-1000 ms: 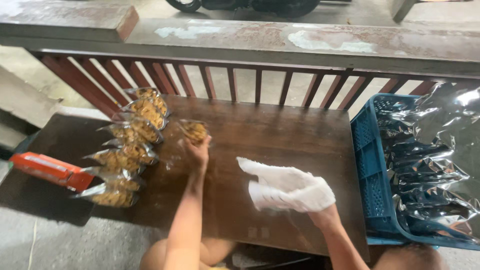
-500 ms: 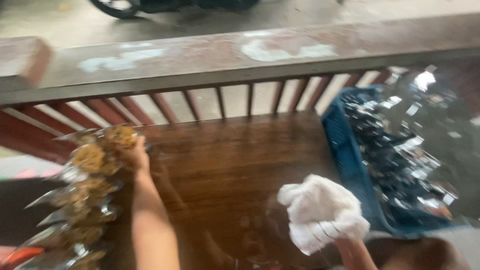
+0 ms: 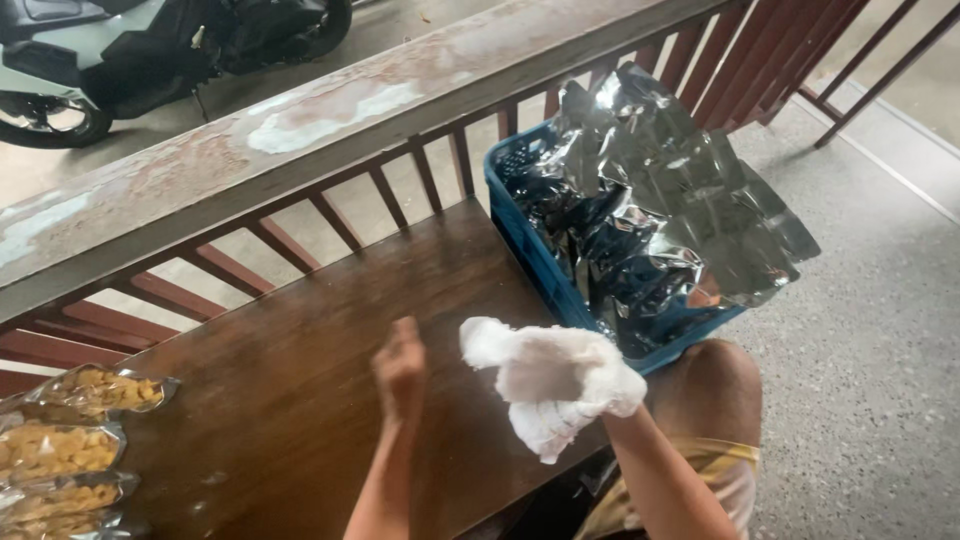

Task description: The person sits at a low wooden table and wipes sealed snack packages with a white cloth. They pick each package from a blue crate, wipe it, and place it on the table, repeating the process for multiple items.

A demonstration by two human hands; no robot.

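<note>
- Hands first: the left hand [image 3: 400, 365] hovers bare over the middle of the dark wooden table [image 3: 300, 350], blurred, fingers loosely curled with nothing in them as far as I can see.
- Right hand [image 3: 560, 385] sits inside a loose white cloth glove [image 3: 545, 375] near the table's near right edge; the fabric bunches and flops at the fingertips, so I cannot tell whether those fingers are curled or spread, and nothing shows in their grasp.
- Both hands are close together, just apart, not touching.
- Clear packets of yellow-brown snack pieces [image 3: 70, 440] lie in a column at the table's left edge, well apart from both hands.
- Just beyond the table's right edge stands a blue plastic crate [image 3: 530, 240] stuffed with crumpled silver foil bags [image 3: 650, 200], which rise above its rim; the gloved hand is near the crate's front corner.
- Along the table's far edge runs a red-brown wooden railing [image 3: 330, 215] under a worn, pale-stained top rail.
- Behind the railing a dark scooter [image 3: 150, 50] is parked on the concrete.
- The person's bare knee [image 3: 715, 385] shows below the crate, over speckled floor.
</note>
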